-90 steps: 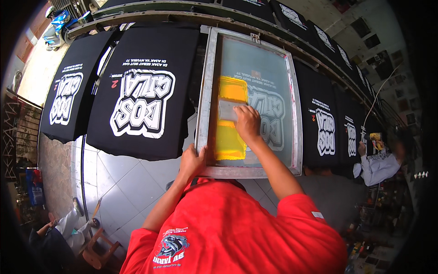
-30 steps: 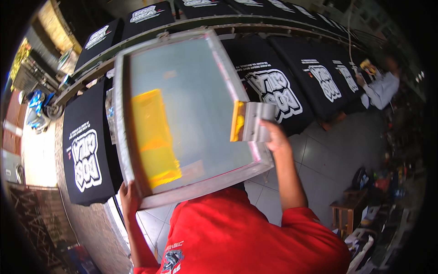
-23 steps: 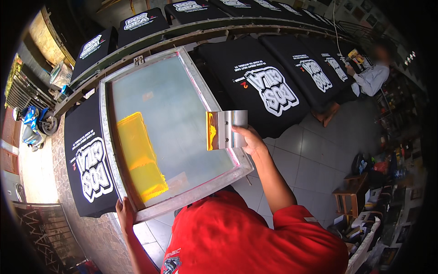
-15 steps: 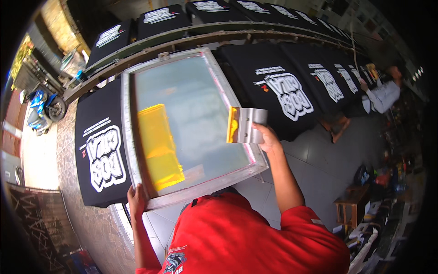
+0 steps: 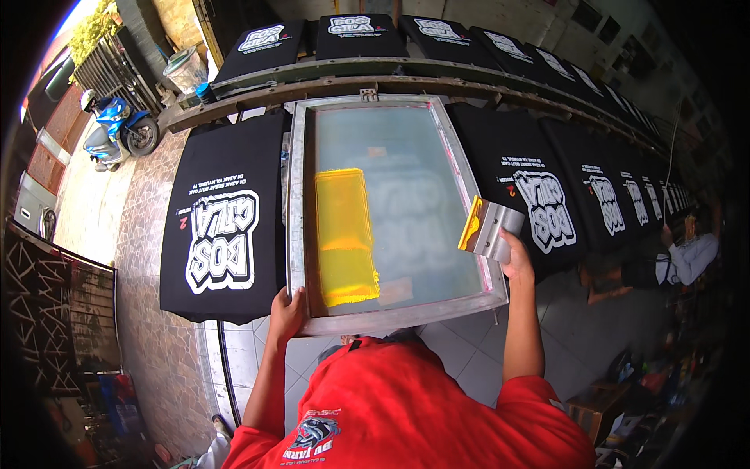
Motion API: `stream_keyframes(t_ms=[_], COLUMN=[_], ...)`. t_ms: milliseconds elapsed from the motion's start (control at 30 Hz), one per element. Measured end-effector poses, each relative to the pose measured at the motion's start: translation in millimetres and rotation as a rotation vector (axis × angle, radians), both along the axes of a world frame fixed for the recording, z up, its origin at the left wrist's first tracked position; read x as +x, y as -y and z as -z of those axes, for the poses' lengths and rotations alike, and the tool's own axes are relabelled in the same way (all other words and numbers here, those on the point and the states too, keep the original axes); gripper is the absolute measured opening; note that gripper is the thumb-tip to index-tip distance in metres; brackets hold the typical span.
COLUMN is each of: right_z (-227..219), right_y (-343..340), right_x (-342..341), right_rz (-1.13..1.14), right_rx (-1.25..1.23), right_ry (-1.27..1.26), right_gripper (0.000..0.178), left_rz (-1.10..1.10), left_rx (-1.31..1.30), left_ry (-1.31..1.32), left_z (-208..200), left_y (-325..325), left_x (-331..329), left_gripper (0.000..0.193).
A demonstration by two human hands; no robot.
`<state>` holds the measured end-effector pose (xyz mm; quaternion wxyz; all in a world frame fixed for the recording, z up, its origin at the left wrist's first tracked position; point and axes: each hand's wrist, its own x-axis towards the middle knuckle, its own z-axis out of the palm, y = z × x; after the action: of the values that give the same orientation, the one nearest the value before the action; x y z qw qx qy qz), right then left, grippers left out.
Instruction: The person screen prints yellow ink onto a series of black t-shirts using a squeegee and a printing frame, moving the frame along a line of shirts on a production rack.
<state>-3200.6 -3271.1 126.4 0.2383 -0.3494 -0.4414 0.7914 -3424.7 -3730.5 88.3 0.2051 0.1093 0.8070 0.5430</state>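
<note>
A large screen-printing frame [image 5: 297,211] with a pale mesh [image 5: 426,211] lies before me. Thick yellow ink [image 5: 348,227] covers a strip along the mesh's left side. My left hand [image 5: 287,313] is closed on the frame's near left corner. In my right hand [image 5: 516,256] is a squeegee [image 5: 494,231] with a metal holder, its blade coated in yellow ink, held by the frame's right edge. Through the mesh, blurred pale lettering shows faintly. On the left, beside the frame, lies a black T-shirt [image 5: 226,152] printed with white lettering.
More printed black shirts [image 5: 512,133] run off to the right, with another row [image 5: 362,47] behind a long metal rail [image 5: 258,102]. At far right, another person [image 5: 695,250] is low beside the shirts. A blue motorbike [image 5: 117,129] stands at far left; a wooden stool [image 5: 594,406] is at lower right.
The view has turned, so the scene sits further right and straighter. The squeegee has moved outward over the frame's right edge and tilted. Both hands keep their holds.
</note>
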Motion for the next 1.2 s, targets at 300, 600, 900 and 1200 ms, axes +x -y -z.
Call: stream_keyframes(t_ms=[300,600,900,1200], right_z=[10.1,-34.6,-111.6,-57.4], right_y=[-22.9,-9.1,101.0,143.2], right_x=[15.2,-20.5,-244.5,-334.4], right_rz=[0.023,0.014,-0.717,-0.76], right_rx=[-0.048,0.26,1.398,1.825], right_ry=[-0.061,0.01,0.354,0.653], right_gripper=[0.048,0.049,0.038,0.028], left_rz=[0.008,-0.055,-0.063,-0.049], left_rx=[-0.099,-0.191,-0.167,-0.157], left_ry=[0.035,-0.078,-0.072,-0.063], left_z=[-4.8,32.7,31.1,32.5], left_y=[-13.2,-10.3,-13.9,-17.6], left_x=[4.6,6.1,5.5,4.9], left_gripper=[0.03,0.032,0.036,0.046])
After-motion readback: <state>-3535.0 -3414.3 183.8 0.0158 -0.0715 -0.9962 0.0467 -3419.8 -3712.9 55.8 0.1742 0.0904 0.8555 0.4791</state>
